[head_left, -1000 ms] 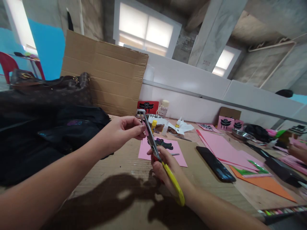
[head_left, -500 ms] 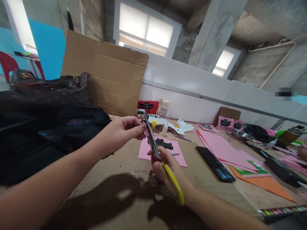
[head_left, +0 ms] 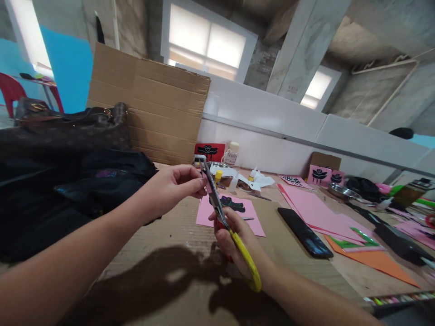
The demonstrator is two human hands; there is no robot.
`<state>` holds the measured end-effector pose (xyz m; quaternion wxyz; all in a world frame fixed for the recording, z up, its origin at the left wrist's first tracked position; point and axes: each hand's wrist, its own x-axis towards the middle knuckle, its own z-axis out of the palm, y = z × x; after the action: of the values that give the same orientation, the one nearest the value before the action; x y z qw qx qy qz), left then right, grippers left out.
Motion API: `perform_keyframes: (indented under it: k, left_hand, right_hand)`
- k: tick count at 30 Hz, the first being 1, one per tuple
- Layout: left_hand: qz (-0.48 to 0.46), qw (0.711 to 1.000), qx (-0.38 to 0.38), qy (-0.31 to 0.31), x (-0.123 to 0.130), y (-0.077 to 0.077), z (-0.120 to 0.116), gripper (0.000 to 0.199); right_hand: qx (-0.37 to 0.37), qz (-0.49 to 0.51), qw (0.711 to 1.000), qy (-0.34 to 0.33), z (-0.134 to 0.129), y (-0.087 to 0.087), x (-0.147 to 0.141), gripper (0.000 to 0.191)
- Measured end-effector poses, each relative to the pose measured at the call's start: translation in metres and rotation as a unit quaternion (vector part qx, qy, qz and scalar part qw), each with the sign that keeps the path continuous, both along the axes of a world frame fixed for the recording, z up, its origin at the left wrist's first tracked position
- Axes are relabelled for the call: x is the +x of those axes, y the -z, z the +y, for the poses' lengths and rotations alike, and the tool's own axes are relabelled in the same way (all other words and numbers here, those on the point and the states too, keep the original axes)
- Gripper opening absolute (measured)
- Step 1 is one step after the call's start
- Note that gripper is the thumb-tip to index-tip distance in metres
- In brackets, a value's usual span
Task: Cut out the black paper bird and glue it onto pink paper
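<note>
My right hand (head_left: 238, 233) is closed round a pair of scissors (head_left: 215, 199) with a yellow and red handle, its blades pointing up and away from me. Pinched fingers of my left hand (head_left: 181, 185) sit right beside the blades; whatever is between them is too small to make out. Beyond and below the scissors, a pink sheet (head_left: 256, 222) lies on the cardboard, bearing a black cut-out shape (head_left: 234, 203). A thin metal tool (head_left: 248, 218) rests on that sheet.
A black phone (head_left: 304, 233) lies to the right, near stacked pink paper (head_left: 312, 210) and an orange sheet (head_left: 377, 260). Dark bags (head_left: 74, 131) crowd the left, before an upright cardboard panel (head_left: 152, 104). Glue bottles, a yellow glue stick (head_left: 218, 175) and a jar (head_left: 232, 154) stand behind.
Both my hands and the scissors stay almost exactly where they were. At the far right edge, another person's hand has gone out of view.
</note>
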<state>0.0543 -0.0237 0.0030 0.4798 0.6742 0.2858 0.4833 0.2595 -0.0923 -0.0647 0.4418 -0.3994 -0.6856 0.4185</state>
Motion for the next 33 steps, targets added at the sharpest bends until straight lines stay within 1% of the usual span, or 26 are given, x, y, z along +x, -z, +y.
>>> perform_keyframes:
  k: [6, 10, 16, 21, 26, 30, 33]
  left_hand:
    - [0.009, 1.0, -0.003, -0.01, -0.0014, -0.0013, -0.0001, 0.022]
    - [0.013, 1.0, 0.006, -0.006, -0.0017, -0.0011, 0.0008, 0.021]
    - [0.015, 1.0, 0.017, 0.003, -0.0029, -0.0001, 0.0031, 0.018]
    - [0.014, 1.0, 0.018, 0.002, -0.0038, -0.0001, 0.0029, 0.018]
    - [0.007, 1.0, 0.006, -0.002, -0.0032, -0.0032, 0.0004, 0.018]
    - [0.005, 1.0, -0.006, -0.007, -0.0024, -0.0067, -0.0017, 0.016]
    - [0.01, 1.0, -0.008, -0.007, -0.0017, -0.008, -0.0033, 0.021]
  right_hand:
    - [-0.007, 0.002, 1.0, 0.0, -0.0013, -0.001, 0.0003, 0.065]
    - [-0.016, 0.007, 1.0, 0.0, -0.0011, -0.0005, -0.0004, 0.068]
    - [-0.019, 0.014, 1.0, 0.001, -0.0009, 0.0006, 0.0, 0.066]
    - [-0.001, 0.01, 1.0, 0.004, -0.0009, -0.0002, 0.0014, 0.065]
    - [-0.005, 0.015, 1.0, 0.001, 0.0004, 0.001, 0.0015, 0.063]
    - [0.002, 0.006, 1.0, 0.014, -0.0001, -0.0004, 0.0006, 0.06]
    - [0.015, -0.004, 0.999, 0.032, -0.0001, -0.002, -0.0001, 0.059]
